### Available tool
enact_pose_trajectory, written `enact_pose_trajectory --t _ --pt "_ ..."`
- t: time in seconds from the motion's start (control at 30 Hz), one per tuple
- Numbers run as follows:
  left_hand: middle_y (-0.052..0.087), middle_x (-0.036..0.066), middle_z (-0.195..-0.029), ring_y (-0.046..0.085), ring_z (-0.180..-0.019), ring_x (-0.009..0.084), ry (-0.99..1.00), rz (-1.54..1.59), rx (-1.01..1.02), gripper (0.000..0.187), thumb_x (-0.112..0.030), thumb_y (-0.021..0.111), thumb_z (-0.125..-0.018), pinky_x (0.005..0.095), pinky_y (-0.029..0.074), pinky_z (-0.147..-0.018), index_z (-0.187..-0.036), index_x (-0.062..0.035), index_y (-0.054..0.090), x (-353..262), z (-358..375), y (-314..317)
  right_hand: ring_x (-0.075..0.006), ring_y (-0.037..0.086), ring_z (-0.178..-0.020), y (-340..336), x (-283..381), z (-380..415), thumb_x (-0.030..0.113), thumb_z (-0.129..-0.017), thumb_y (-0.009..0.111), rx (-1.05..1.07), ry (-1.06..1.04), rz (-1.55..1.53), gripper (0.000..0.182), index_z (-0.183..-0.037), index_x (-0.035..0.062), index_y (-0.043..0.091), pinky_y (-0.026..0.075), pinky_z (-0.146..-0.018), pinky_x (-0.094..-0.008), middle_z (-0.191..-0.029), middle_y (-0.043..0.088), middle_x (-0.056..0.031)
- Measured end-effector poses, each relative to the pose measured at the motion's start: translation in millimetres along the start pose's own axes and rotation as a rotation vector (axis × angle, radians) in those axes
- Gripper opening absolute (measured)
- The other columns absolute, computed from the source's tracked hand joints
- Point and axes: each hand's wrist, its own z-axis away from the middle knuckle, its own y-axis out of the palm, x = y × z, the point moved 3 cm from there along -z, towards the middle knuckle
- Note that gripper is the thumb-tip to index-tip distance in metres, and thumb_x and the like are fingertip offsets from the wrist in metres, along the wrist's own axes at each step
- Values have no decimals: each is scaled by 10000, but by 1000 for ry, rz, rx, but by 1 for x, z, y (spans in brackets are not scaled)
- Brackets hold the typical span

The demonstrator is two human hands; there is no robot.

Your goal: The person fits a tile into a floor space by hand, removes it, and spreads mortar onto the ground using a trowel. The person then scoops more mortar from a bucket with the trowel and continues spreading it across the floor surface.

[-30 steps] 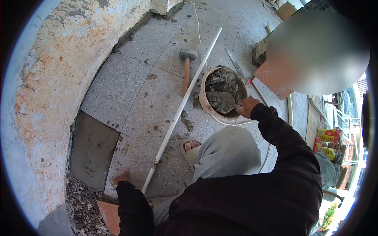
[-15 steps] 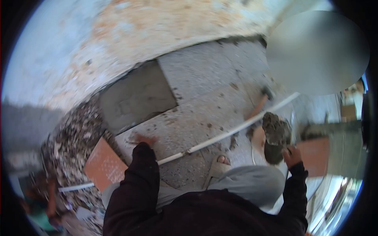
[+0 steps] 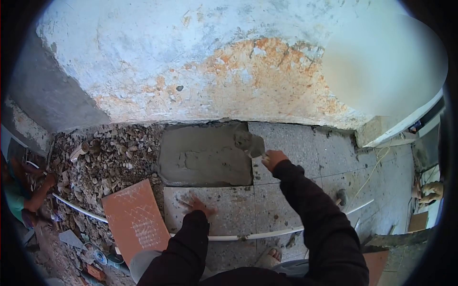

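My right hand [image 3: 274, 159] grips a trowel [image 3: 257, 147] by its handle. The blade carries a lump of wet mortar [image 3: 242, 138] over the right end of a smoothed grey mortar bed [image 3: 205, 157]. My left hand [image 3: 200, 206] is set down with its fingers spread on a speckled grey floor tile [image 3: 229, 202], just below that bed. Left of this hand, an orange-brown tile [image 3: 136, 214] lies at a slant, its face marked with pale scratches.
Peeling wall [image 3: 214, 81] rises behind the bed. Loose rubble [image 3: 114, 157] covers the ground at left, where another person's arm [image 3: 40, 190] reaches in. A white pipe [image 3: 272, 234] crosses the tiles near my foot [image 3: 269, 257]. A mallet [image 3: 341, 196] lies at right.
My right hand has brought the trowel with mortar from low on the right side up to the bed. My left hand remains on the tile. The view has turned to face the wall.
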Motion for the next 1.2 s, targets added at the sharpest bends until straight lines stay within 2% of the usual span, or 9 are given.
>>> enact_pose_trajectory --t 0.17,0.3,0.37,0.47,0.53,0.77,0.87,0.93,1.2 --pt "-29 220 -1355 -213 -1174 460 -36 9 -20 1242 -564 682 -519 647 51 -897 -1281 -138 -201 -2 7 -7 -339 548 -811 27 26 -51 267 -769 481 -148 77 186 294 -950 38 518 447 -692 -413 -841 567 -177" --pt "-67 240 -1345 -214 -1181 446 -38 122 -19 1239 -564 686 -514 645 60 -897 -1286 -151 -191 -5 18 -19 -282 584 -705 52 0 -50 280 -809 440 -80 100 -128 291 -925 24 517 477 -595 -374 -760 566 -170" --pt "-131 249 -1326 -192 -1185 454 -55 111 -32 1263 -555 708 -487 639 85 -898 -1290 -143 -177 -4 12 -13 -250 572 -539 51 15 -34 275 -813 422 212 420 -1030 295 -901 6 504 463 -455 -357 -678 548 -152" --pt "-186 259 -1310 -172 -1187 464 -79 103 -38 1289 -551 726 -459 628 113 -903 -1294 -134 -162 -3 10 -19 -237 521 -416 96 46 -54 260 -822 386 188 552 -1256 296 -875 -13 489 424 -362 -357 -598 505 -137" --pt "-178 261 -1312 -175 -1185 466 -89 99 -16 1289 -556 723 -459 623 117 -906 -1294 -133 -162 -3 8 -21 -235 514 -411 122 85 -70 248 -827 369 110 331 -1014 296 -872 -16 492 424 -356 -359 -560 485 -130" --pt "-161 263 -1315 -158 -1188 471 -62 40 10 1266 -577 705 -471 613 135 -911 -1303 -128 -137 0 -3 -12 -257 551 -473 135 135 -122 263 -841 347 295 382 -1094 291 -886 14 490 457 -464 -381 -655 540 -157" --pt "-159 262 -1316 -162 -1188 468 -43 52 -2 1258 -577 701 -478 609 133 -915 -1303 -127 -135 1 6 -21 -292 588 -622 122 121 -128 270 -843 350 242 -94 -321 302 -951 27 493 466 -612 -411 -784 574 -175" --pt "-159 259 -1318 -167 -1188 466 -34 68 9 1255 -576 699 -482 607 128 -918 -1303 -127 -138 1 10 -24 -318 573 -777 98 106 -118 292 -834 380 157 -84 94 307 -984 53 501 439 -719 -431 -891 573 -174" --pt "-78 237 -1344 -170 -1179 480 -46 61 -9 1260 -584 684 -498 616 86 -918 -1287 -131 -187 0 8 -14 -321 540 -899 83 31 -103 297 -822 407 178 294 14 321 -1019 65 505 427 -762 -430 -960 556 -182"
